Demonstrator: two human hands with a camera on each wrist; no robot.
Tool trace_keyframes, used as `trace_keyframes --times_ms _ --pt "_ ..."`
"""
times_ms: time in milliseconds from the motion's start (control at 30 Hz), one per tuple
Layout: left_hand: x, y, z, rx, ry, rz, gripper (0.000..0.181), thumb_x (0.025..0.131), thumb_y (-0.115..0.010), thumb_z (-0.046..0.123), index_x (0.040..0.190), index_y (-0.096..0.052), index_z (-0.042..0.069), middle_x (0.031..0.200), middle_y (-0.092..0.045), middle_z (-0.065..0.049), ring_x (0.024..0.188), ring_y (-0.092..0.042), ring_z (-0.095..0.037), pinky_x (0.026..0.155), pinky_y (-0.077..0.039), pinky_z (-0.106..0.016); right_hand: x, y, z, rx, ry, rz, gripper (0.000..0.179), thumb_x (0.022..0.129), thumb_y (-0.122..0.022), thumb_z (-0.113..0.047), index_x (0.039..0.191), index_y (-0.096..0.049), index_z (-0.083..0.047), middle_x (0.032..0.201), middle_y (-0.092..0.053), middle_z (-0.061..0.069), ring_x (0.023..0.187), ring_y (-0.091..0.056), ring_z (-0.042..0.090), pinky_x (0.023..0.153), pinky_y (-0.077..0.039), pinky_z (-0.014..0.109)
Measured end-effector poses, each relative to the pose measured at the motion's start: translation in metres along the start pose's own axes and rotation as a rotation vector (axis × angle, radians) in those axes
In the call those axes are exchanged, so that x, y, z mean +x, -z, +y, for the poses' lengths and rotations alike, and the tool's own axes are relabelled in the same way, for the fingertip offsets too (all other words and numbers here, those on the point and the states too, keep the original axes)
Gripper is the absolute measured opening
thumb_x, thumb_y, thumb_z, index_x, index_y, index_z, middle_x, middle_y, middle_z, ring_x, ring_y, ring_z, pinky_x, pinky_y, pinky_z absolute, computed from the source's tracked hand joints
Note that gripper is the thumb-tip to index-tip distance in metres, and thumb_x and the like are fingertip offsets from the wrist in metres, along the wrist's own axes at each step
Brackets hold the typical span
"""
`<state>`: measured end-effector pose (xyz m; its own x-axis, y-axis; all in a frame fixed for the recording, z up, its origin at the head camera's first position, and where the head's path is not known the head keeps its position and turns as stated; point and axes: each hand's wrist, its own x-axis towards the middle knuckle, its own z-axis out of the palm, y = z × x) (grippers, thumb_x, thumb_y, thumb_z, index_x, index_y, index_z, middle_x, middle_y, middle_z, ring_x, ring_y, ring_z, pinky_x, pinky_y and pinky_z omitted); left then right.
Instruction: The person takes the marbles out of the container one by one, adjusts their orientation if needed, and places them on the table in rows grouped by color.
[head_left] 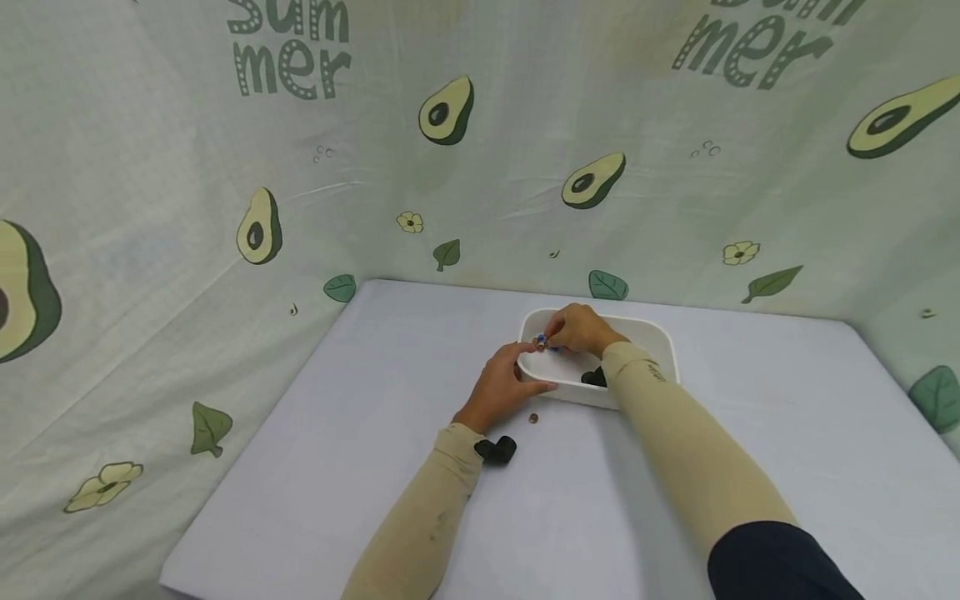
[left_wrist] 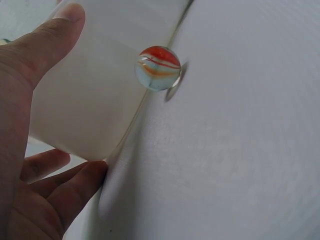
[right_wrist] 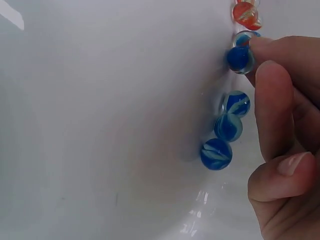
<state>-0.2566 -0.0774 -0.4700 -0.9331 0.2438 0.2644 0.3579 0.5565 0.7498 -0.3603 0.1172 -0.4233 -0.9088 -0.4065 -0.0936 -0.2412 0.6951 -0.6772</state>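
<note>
Marbles (right_wrist: 228, 127), centre-right of right wrist frame, could be sent rolling if nudged by right hand (head_left: 579, 328), a blue marble (right_wrist: 239, 60) pinched there, white tray (head_left: 585, 396) gripped by left hand (head_left: 498, 383).

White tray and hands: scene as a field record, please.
container: white tray on white table
left hand: holds the tray's near left corner
right hand: inside the tray, fingertips at a blue marble; grip unclear
tray contents: more blue marbles, a red-orange marble
outside tray: red-swirled clear marble on the table
</note>
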Motion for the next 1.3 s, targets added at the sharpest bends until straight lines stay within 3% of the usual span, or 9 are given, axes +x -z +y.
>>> trace_keyframes --times_ms 367,667,933,1133,1300 --pt "0.0 -0.004 0.0 -0.014 -0.022 0.0 0.067 0.078 -0.085 0.046 0.13 -0.059 0.013 0.133 -0.056 -0.003 0.096 -0.053 -0.016 0.079 -0.048 -0.029 -0.008 0.002 -0.007 -0.015 -0.013 -0.028 0.009 0.085 -0.077 -0.005 0.094 -0.076 -0.007 0.086 -0.07 0.005 0.068 -0.058 0.016 0.063 -0.049 0.029" --pt "-0.004 -0.004 -0.002 -0.017 -0.016 0.021 0.07 0.078 -0.085 0.047 0.131 -0.058 0.011 0.134 -0.055 -0.001 0.098 -0.054 -0.016 0.08 -0.05 -0.029 -0.01 0.007 -0.006 -0.003 0.026 -0.016 0.014 0.086 -0.075 -0.012 0.098 -0.077 -0.007 0.085 -0.072 0.003 0.076 -0.061 0.02 0.065 -0.049 0.032" --pt "-0.002 -0.003 -0.001 -0.002 0.002 0.018 0.07 0.078 -0.084 0.049 0.132 -0.058 0.012 0.139 -0.054 0.0 0.116 -0.053 -0.017 0.093 -0.048 -0.034 -0.018 0.024 -0.01 0.101 0.014 -0.028 0.02 0.091 -0.072 -0.013 0.107 -0.073 -0.001 0.093 -0.073 0.008 0.084 -0.067 0.021 0.076 -0.055 0.033" --pt "0.0 -0.002 0.001 0.0 0.012 0.019 0.069 0.078 -0.085 0.046 0.133 -0.057 0.013 0.137 -0.054 -0.001 0.107 -0.053 -0.017 0.086 -0.05 -0.032 -0.024 0.033 -0.008 0.151 0.027 -0.034 0.029 0.094 -0.067 -0.011 0.118 -0.068 0.006 0.1 -0.073 0.013 0.089 -0.07 0.024 0.081 -0.056 0.037" --pt "-0.001 -0.002 0.002 -0.007 0.022 0.013 0.072 0.078 -0.085 0.046 0.136 -0.056 0.014 0.141 -0.053 -0.002 0.11 -0.052 -0.016 0.089 -0.049 -0.031 -0.028 0.036 -0.004 0.209 0.035 -0.012 0.031 0.096 -0.065 -0.011 0.12 -0.067 0.008 0.105 -0.072 0.016 0.096 -0.069 0.027 0.086 -0.055 0.041"
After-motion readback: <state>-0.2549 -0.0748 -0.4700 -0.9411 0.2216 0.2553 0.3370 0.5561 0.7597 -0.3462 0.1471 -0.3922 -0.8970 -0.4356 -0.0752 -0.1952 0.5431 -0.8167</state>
